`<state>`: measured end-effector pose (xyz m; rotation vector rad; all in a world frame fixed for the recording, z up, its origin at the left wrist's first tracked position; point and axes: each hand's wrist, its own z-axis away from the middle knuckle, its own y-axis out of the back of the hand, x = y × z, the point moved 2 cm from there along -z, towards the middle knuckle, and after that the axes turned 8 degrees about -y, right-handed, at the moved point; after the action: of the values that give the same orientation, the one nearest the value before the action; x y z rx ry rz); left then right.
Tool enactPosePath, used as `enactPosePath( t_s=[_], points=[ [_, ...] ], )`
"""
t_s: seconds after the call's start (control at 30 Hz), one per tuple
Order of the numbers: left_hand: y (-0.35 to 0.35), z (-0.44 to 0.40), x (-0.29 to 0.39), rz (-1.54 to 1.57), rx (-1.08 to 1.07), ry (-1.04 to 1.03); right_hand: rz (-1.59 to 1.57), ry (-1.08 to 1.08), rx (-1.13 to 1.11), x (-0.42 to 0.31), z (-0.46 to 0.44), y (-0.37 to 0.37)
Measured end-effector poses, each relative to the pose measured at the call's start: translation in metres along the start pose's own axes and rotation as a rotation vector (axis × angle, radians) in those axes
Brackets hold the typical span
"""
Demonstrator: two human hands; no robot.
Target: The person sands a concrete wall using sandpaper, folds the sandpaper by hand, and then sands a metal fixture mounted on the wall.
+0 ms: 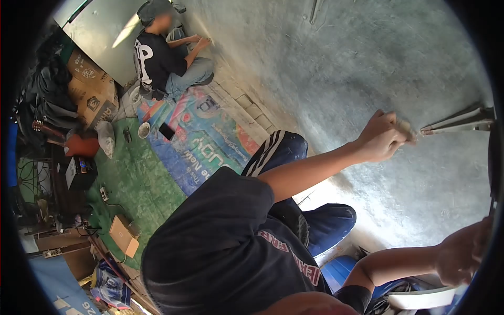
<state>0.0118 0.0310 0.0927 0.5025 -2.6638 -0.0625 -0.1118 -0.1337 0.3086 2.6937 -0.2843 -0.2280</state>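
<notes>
My left hand [386, 137] is stretched out to the grey wall [362, 79], its fingers closed round a small pale beige piece [404, 131]. That piece is blurred, so its kind is unclear. Just beyond it, a narrow V-shaped object [459, 122] juts in from the right edge, its tip close to my left hand. Lower down, my right hand [462, 254] is in shadow at the right rim of the view. Its fingers look curled, and whatever they may hold is hidden by the dark edge.
Another person [165, 58] sits by the wall on a printed banner [220, 142], near a phone [166, 131] and a cup [144, 130]. A green mat [134, 178] bears an open cardboard box [123, 236]. Below my right arm are a white curved rim [422, 299] and a blue container [338, 273].
</notes>
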Motion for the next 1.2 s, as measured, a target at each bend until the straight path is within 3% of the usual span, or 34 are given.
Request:
enactPosePath(
  t_s=[0.07, 0.13, 0.17, 0.23, 0.27, 0.3, 0.4, 0.47, 0.5, 0.53, 0.6, 0.67, 0.73, 0.8, 0.87, 0.93, 1.0, 1.07, 1.13, 1.2],
  points=[
    [0.016, 0.014, 0.017, -0.063, -0.122, -0.002, -0.154, -0.063, -0.105, -0.004, 0.005, 0.01],
    [0.025, 0.027, 0.031, 0.264, -0.28, 0.184, 0.127, 0.033, 0.036, -0.004, 0.001, -0.008],
    [0.025, 0.038, 0.034, 0.265, -0.277, 0.175, 0.65, -0.147, 0.354, -0.005, 0.024, 0.002],
    [0.024, 0.064, 0.035, 0.47, -0.166, 0.217, 0.556, -0.075, 0.371, -0.017, 0.021, -0.03],
    [0.037, 0.068, 0.04, 0.442, -0.324, 0.27, 0.461, -0.012, 0.381, -0.022, 0.022, -0.043],
    [0.052, 0.072, 0.045, 0.406, -0.482, 0.319, 0.582, -0.101, 0.314, -0.024, 0.039, -0.039],
    [0.067, 0.097, 0.048, 0.57, -0.561, 0.42, 0.332, -0.526, 0.353, -0.012, 0.121, -0.061],
    [0.067, 0.113, 0.059, 0.834, -0.453, 0.651, 0.233, -0.956, 0.222, -0.018, 0.161, -0.098],
    [0.075, 0.107, 0.067, 0.968, -0.542, 0.792, 0.047, -1.121, 0.172, -0.02, 0.181, -0.114],
    [0.074, 0.108, 0.071, 0.965, -0.532, 0.79, -0.142, -1.197, 0.201, -0.018, 0.21, -0.126],
    [0.07, 0.107, 0.079, 1.036, -0.425, 0.725, -0.49, -1.337, 0.26, -0.023, 0.247, -0.145],
    [0.06, 0.11, 0.08, 0.953, -0.487, 0.685, -0.877, -1.352, 0.413, -0.031, 0.264, -0.152],
    [0.06, 0.102, 0.091, 0.967, -0.41, 0.666, -0.999, -1.253, 0.442, -0.04, 0.256, -0.155],
    [0.057, 0.097, 0.097, 0.931, -0.37, 0.638, -0.895, -1.296, 0.512, -0.046, 0.254, -0.153],
    [0.06, 0.085, 0.104, 0.575, -0.527, 0.611, -0.693, -1.354, 0.527, -0.048, 0.258, -0.146],
    [0.06, 0.068, 0.114, 0.102, -0.689, 0.458, -0.781, -1.33, 0.665, -0.05, 0.256, -0.139],
    [0.033, 0.075, 0.109, -0.402, -0.321, 0.006, -0.591, -1.395, 0.765, -0.052, 0.261, -0.135],
    [0.021, 0.022, 0.136, -0.492, -0.255, -0.173, -0.531, -1.342, 0.8, -0.05, 0.272, -0.126],
    [0.012, -0.024, 0.185, -0.076, -0.092, -0.463, -0.549, -1.26, 0.833, -0.051, 0.285, -0.115],
    [0.034, -0.064, 0.226, -0.018, -0.104, -0.741, -0.481, -1.242, 0.892, -0.057, 0.271, -0.113]
  ],
)
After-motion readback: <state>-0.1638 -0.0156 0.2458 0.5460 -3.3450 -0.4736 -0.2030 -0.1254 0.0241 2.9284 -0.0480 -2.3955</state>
